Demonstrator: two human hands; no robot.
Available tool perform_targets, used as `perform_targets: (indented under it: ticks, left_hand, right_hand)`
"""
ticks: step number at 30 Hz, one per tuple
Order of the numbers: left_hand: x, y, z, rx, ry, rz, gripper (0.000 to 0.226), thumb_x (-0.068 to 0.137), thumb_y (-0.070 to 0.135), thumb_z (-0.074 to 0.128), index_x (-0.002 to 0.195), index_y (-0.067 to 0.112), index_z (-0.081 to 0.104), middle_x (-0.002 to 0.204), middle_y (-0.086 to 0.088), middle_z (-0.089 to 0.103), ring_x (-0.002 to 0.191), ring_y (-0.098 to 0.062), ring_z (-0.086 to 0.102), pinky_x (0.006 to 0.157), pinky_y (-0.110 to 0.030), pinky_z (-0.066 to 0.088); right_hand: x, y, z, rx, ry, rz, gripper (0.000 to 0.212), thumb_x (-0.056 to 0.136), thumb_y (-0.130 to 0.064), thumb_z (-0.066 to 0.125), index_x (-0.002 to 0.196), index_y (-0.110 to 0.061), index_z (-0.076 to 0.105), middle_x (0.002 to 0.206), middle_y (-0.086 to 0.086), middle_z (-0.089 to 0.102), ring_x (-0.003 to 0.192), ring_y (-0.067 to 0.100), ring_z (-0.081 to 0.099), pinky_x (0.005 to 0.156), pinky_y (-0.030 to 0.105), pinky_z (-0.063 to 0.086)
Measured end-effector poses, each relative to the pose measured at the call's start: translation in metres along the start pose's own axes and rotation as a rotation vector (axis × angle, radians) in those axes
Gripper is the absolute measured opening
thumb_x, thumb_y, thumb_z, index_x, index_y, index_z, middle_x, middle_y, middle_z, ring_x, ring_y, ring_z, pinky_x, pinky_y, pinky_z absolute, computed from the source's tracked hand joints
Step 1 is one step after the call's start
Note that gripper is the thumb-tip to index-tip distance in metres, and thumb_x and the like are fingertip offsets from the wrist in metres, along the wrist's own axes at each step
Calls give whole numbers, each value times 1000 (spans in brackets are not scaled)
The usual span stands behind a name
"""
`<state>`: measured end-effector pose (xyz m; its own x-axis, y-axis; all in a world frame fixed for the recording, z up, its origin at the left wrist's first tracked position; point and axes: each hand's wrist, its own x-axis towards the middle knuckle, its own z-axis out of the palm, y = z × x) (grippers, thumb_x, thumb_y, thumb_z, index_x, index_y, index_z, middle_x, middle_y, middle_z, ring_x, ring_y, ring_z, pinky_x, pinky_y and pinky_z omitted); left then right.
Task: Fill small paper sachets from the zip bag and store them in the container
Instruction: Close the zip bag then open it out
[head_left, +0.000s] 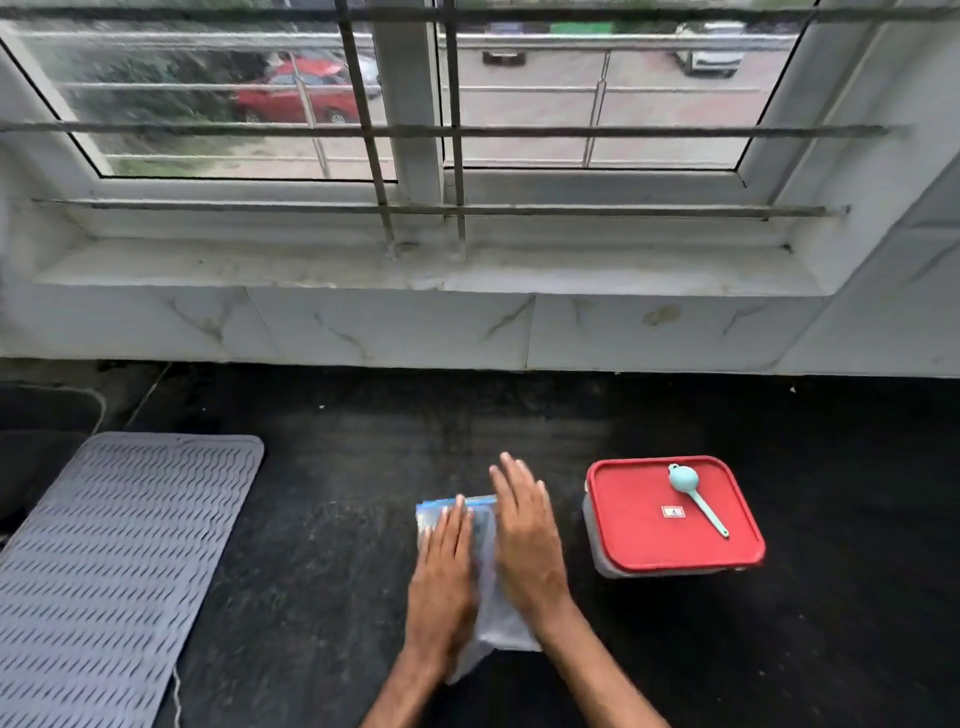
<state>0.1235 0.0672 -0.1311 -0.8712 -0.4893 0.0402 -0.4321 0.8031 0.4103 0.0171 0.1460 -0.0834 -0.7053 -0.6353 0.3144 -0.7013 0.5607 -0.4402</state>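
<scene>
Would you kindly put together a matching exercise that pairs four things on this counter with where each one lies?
Things:
1. zip bag
2. spoon
3. container
4. mat

Places:
A. lying on top of the container
B. at the far left of the counter
C. partly covered by the left hand and the right hand
D. right of both hands, closed

Pairs: 1-C, 2-A, 3-D, 4-B

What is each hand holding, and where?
Nothing is gripped. The left hand presses flat on the zip bag, fingertips by its blue zip strip; the right hand, fingers straight, lies along its right edge.
</scene>
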Motion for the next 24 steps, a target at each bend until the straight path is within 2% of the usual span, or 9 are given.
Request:
perform_targets:
  ticks: [2, 5, 7, 11, 13, 15, 18, 21, 24]
  left_hand:
    - [-7, -8, 14, 65, -149, -20, 61, 88, 25, 36, 145, 5, 41, 159, -8, 23, 145, -24, 25, 118, -39, 10]
    - [-3, -20, 21, 186, -121, 11, 67, 90, 29, 35, 152, 6, 23, 163, -12, 10, 151, -26, 3, 118, -43, 9]
    - [3, -24, 18, 204, -100, -19, 69, 89, 38, 36, 151, 10, 24, 162, -9, 11, 151, -23, -4, 119, -42, 7]
    - [11, -23, 12, 216, -84, -111, 75, 85, 59, 38, 152, 25, 30, 162, -4, 21, 149, -20, 18, 116, -49, 7]
    - [15, -24, 9, 215, -58, -147, 76, 85, 59, 37, 153, 27, 27, 162, -5, 20, 148, -23, 23, 115, -53, 6]
    - [19, -24, 5, 213, -37, -180, 77, 86, 54, 36, 153, 17, 28, 161, -8, 22, 147, -26, 25, 114, -58, 6]
    - [17, -16, 5, 280, -32, -77, 67, 91, 35, 31, 149, 1, 30, 160, -15, 23, 146, -31, 26, 115, -61, 15]
    - [13, -13, 10, 246, -15, 59, 60, 91, 25, 32, 143, -3, 41, 157, -19, 25, 144, -33, 29, 113, -51, 25]
    - [14, -20, 12, 225, -16, 108, 57, 95, 31, 35, 144, 3, 43, 157, -15, 28, 145, -28, 28, 115, -46, 22]
  right_hand:
    - [-37, -25, 15, 121, -73, 18, 52, 89, -15, 41, 139, -5, 47, 149, 9, 43, 141, 20, 32, 112, 40, 26]
    - [-83, -29, 38, 102, -224, 80, 54, 100, -35, 27, 142, -6, 45, 154, 6, 36, 146, 15, 21, 114, 36, 19]
    - [-92, -15, 44, 62, -222, 127, 64, 101, -50, 23, 147, -7, 37, 154, 7, 35, 148, 10, 14, 118, 32, 14]
    - [-96, 4, 38, -60, -276, 85, 69, 97, -63, 27, 148, -18, 37, 156, -1, 31, 148, 8, 10, 119, 30, 10]
    - [-98, 9, 33, -105, -275, 73, 66, 97, -61, 27, 147, -20, 40, 155, -3, 33, 147, 10, 14, 117, 32, 14]
    - [-95, 7, 28, -126, -228, 89, 64, 99, -57, 22, 140, -17, 51, 148, 0, 46, 140, 14, 33, 112, 34, 23]
    - [-70, -10, 26, -115, -129, 54, 49, 103, -41, 27, 122, -13, 62, 127, 6, 61, 121, 24, 56, 105, 35, 34]
    - [-46, -7, 38, -78, -120, 69, 42, 94, -29, 41, 128, -11, 58, 140, 10, 52, 129, 26, 48, 111, 37, 28]
    - [-40, 16, 46, -158, -219, 185, 55, 95, -41, 36, 148, -24, 37, 156, -10, 30, 143, 12, 31, 116, 52, 6]
